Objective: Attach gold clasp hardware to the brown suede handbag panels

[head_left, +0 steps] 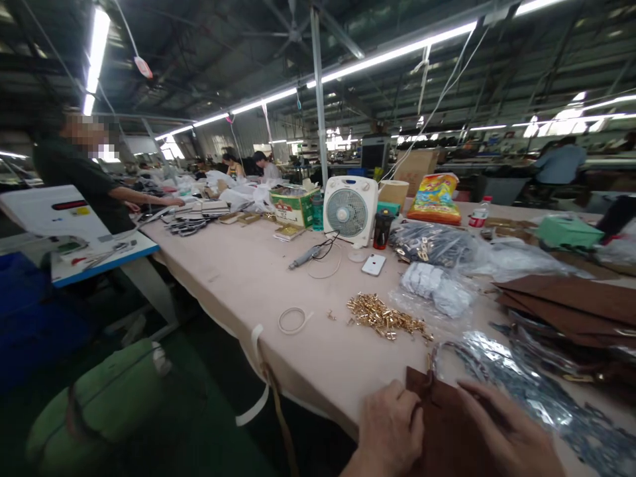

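A brown leather-like panel [447, 424] lies at the table's near edge, running out of view at the bottom. A gold-coloured metal fitting [429, 366] sits at its top edge, beside a strap wrapped in clear plastic [460, 348]. My left hand [390, 427] is closed, its curled fingers gripping the panel's left side. On the panel's right side rests my right hand [511, 430], fingers stretched out and thumb side toward the panel. A heap of small gold-coloured metal pieces [382, 315] lies beyond my hands.
Brown panels [566, 308] are stacked at right, near plastic-wrapped parts [432, 242]. Beyond stand a box fan [350, 209], a phone [373, 264] and a grey corded tool [304, 257]. A tape roll [291, 320] lies left. A person [82, 165] stands at far left.
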The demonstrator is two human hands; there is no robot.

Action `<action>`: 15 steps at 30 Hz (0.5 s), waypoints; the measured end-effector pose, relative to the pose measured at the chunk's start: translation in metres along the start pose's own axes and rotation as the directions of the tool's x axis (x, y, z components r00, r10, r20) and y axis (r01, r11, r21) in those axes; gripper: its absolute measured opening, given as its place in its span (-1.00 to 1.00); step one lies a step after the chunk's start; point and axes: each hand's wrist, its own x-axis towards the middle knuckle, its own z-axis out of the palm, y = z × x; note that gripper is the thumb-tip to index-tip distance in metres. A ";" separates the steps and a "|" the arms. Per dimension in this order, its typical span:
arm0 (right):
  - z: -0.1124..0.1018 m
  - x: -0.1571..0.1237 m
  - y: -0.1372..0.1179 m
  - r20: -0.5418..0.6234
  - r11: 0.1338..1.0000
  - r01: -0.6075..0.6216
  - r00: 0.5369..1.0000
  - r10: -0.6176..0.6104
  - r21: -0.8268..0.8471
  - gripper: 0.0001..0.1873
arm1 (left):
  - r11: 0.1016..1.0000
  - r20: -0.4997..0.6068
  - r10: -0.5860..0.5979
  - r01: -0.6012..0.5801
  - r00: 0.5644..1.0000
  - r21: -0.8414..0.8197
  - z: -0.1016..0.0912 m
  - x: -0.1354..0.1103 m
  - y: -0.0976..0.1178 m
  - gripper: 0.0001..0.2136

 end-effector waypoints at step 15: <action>0.184 0.114 -0.075 0.466 0.969 0.185 0.852 -0.240 0.161 -0.49 | 0.990 0.144 -0.120 0.129 0.982 -0.052 0.032 0.013 -0.021 -0.74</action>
